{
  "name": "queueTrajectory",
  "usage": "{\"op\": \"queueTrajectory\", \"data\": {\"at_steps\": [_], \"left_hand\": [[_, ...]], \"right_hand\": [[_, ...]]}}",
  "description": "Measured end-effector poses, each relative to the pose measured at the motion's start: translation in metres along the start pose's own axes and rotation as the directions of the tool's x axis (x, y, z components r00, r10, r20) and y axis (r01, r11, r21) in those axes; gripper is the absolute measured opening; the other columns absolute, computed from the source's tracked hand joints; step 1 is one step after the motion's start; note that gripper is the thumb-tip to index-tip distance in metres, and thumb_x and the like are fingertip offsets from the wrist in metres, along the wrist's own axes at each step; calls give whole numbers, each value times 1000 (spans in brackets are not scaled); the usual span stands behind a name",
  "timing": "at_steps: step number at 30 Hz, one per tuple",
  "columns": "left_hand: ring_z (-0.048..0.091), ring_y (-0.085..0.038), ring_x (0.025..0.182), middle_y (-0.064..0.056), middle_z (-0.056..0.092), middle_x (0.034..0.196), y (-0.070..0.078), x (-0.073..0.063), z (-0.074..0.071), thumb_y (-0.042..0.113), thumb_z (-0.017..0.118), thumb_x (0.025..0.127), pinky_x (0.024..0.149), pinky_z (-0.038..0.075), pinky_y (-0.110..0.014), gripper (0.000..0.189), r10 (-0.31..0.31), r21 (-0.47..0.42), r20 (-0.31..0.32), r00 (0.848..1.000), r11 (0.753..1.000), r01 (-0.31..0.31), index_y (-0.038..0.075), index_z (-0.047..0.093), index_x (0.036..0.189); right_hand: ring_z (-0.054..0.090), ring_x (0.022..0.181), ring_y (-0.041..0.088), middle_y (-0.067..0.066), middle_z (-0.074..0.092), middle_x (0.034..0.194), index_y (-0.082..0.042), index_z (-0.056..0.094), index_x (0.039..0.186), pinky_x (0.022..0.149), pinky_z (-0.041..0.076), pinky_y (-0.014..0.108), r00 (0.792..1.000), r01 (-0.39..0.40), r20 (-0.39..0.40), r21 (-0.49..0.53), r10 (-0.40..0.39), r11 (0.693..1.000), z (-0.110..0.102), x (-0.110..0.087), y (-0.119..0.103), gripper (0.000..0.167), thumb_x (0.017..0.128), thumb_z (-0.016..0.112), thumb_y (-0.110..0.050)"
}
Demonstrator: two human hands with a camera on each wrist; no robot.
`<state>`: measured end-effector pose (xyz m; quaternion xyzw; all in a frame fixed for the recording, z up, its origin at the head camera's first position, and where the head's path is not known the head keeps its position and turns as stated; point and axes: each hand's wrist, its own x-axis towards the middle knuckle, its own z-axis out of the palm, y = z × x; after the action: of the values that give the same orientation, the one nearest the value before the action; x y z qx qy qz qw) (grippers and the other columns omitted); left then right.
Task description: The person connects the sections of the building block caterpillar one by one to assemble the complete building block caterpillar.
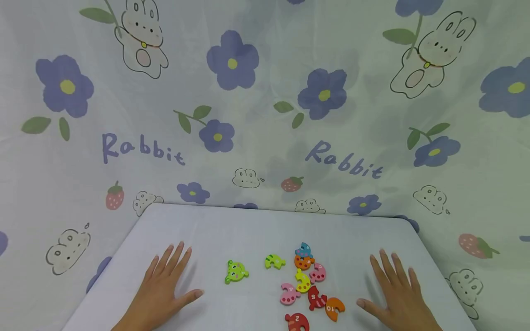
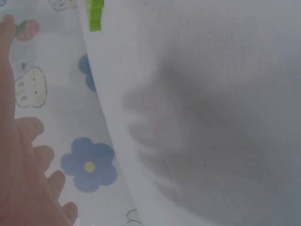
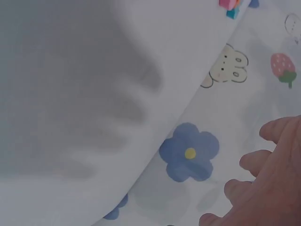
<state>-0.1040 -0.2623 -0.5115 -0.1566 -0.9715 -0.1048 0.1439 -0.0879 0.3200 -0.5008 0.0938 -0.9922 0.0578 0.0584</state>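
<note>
My left hand (image 1: 163, 289) is held over the left side of the white table, fingers spread and straight, holding nothing. Over the right side, my right hand (image 1: 396, 294) is spread the same way, also holding nothing. Between them lie small painted puzzle pieces. Nearest the left hand is a green smiling head piece (image 1: 236, 271). Right of it sits a green striped piece (image 1: 274, 261). Toward the right hand cluster a blue piece (image 1: 304, 250), an orange spotted one (image 1: 303, 262), pink ones (image 1: 289, 294), a yellow one (image 1: 303, 281), a red 8 (image 1: 316, 298) and an orange 10 (image 1: 334, 308).
A red piece marked 2 (image 1: 297, 322) lies at the bottom of the head view, partly cut off. Behind the white table (image 1: 207, 225) hangs a cloth (image 1: 265, 115) printed with rabbits and flowers. Both wrist views show hand shadows on the tabletop.
</note>
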Motion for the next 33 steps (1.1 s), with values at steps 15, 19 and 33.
{"op": "queueTrajectory", "data": {"at_steps": [15, 19, 33], "left_hand": [[39, -42, 148, -20, 45, 159, 8, 17, 0, 68, 68, 92, 119, 32, -61, 101, -7, -94, 72, 997, 996, 14, -4, 39, 157], [46, -41, 143, -19, 51, 155, 14, 21, 3, 64, 70, 92, 113, 40, -61, 95, 8, -107, 82, 997, 994, 1, -3, 46, 154], [57, -32, 133, -12, 62, 143, 43, 39, 27, 47, 86, 85, 108, 50, -51, 76, 92, -85, 100, 991, 993, -84, 0, 62, 141]], "right_hand": [[26, 154, 41, 16, 35, 167, -12, 48, 156, 127, -4, 51, 992, 124, -17, 97, -123, 988, -9, 26, -41, 105, 76, 81, -70], [32, 153, 36, 11, 40, 165, -15, 53, 154, 122, 25, 60, 991, 131, 19, 117, -135, 984, -5, 32, -58, 100, 76, 83, -68], [55, 128, 18, -2, 61, 136, -14, 68, 134, 104, 55, 42, 938, 322, 76, 168, -338, 932, 17, 49, -111, 67, 86, 80, -59]]}}
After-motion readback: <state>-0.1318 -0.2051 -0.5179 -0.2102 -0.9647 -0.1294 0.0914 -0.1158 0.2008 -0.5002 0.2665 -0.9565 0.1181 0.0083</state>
